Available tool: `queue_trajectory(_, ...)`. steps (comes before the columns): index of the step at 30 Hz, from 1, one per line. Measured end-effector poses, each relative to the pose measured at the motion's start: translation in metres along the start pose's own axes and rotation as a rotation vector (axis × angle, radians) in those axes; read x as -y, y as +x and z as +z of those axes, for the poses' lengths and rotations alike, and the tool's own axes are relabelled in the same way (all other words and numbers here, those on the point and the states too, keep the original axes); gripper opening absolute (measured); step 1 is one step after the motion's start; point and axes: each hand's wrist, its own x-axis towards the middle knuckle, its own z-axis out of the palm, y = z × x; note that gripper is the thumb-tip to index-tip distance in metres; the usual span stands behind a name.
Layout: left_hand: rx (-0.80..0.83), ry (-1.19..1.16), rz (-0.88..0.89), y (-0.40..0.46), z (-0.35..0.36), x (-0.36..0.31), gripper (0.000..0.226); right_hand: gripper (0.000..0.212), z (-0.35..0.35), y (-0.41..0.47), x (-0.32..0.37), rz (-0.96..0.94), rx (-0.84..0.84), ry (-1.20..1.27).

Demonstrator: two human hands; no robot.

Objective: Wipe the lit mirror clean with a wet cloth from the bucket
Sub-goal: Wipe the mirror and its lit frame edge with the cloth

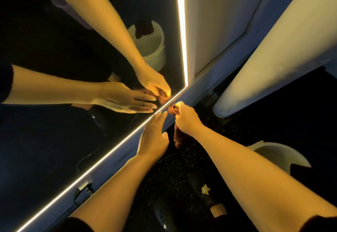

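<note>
The lit mirror (76, 137) fills the left half of the head view, with a bright light strip along its bottom and right edges. My right hand (186, 120) is shut on a dark brown cloth (177, 137) and presses it against the mirror's bottom edge near the corner; the rest of the cloth hangs down. My left hand (154, 137) lies flat with its fingers straight, fingertips touching the same edge just left of the cloth. Both hands are mirrored in the glass. The white bucket (279, 154) stands on the floor at the right, partly behind my right forearm.
A white wall panel (218, 22) adjoins the mirror's right side, and a pale rounded post (273, 53) reaches the dark speckled floor (182, 168). My dark shoes (204, 191), one with a yellow star, are below. A small bracket (83, 188) sits on the mirror's lower edge.
</note>
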Motion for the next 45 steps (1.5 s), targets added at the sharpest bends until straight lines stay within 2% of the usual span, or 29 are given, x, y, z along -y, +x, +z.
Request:
queue_trajectory(1,0.000,0.020,0.001,-0.004,0.001,0.007,0.069,0.019,0.003,-0.002,0.000,0.009,-0.067,0.043)
queue_trajectory(4,-0.016,0.107,0.049,-0.015,0.002,0.025,0.070,0.018,-0.001,0.000,0.010,0.128,-0.448,0.332)
queue_trajectory(5,-0.024,0.135,0.069,-0.016,0.002,0.031,0.071,0.021,0.001,0.004,0.010,0.097,-0.465,0.326)
queue_trajectory(8,-0.069,0.191,0.120,-0.016,0.002,0.044,0.075,0.014,0.018,-0.001,0.000,-0.080,-0.240,0.245)
queue_trajectory(9,-0.087,0.216,0.142,-0.017,0.004,0.046,0.076,0.016,0.024,-0.007,-0.005,-0.104,-0.227,0.240)
queue_trajectory(14,-0.167,0.301,0.281,-0.018,0.012,0.056,0.078,0.027,0.032,-0.001,-0.010,-0.126,-0.501,0.452)
queue_trajectory(20,-0.168,0.369,0.355,-0.009,0.014,0.071,0.077,0.022,0.051,-0.003,-0.025,-0.278,-0.362,0.195)
queue_trajectory(24,-0.153,0.410,0.379,-0.005,0.016,0.072,0.076,0.024,0.041,0.011,-0.019,-0.133,-0.570,0.375)
queue_trajectory(26,-0.158,0.433,0.395,-0.003,0.018,0.074,0.078,0.023,0.043,0.014,-0.020,-0.219,-0.505,0.362)
queue_trajectory(29,-0.174,0.458,0.414,-0.004,0.022,0.076,0.081,0.023,0.055,0.005,-0.036,-0.327,-0.344,0.153)
queue_trajectory(31,-0.195,0.466,0.413,-0.005,0.025,0.076,0.080,0.024,0.055,0.004,-0.044,-0.254,-0.377,0.200)
queue_trajectory(34,-0.220,0.455,0.412,-0.008,0.029,0.077,0.079,0.032,0.042,0.023,-0.036,-0.044,-0.453,0.557)
queue_trajectory(36,-0.224,0.460,0.410,-0.008,0.031,0.079,0.079,0.033,0.038,0.038,-0.030,0.009,-0.395,0.670)
queue_trajectory(40,-0.255,0.416,0.369,-0.013,0.032,0.081,0.071,0.025,0.050,0.030,-0.030,0.069,-0.175,0.671)
queue_trajectory(41,-0.271,0.404,0.359,-0.014,0.032,0.081,0.068,0.025,0.051,0.031,-0.032,0.086,-0.194,0.695)
queue_trajectory(43,-0.303,0.393,0.347,-0.016,0.033,0.081,0.066,0.025,0.045,0.040,-0.033,0.141,-0.338,0.742)
queue_trajectory(45,-0.323,0.393,0.340,-0.017,0.034,0.082,0.064,0.023,0.038,0.047,-0.029,0.153,-0.327,0.807)
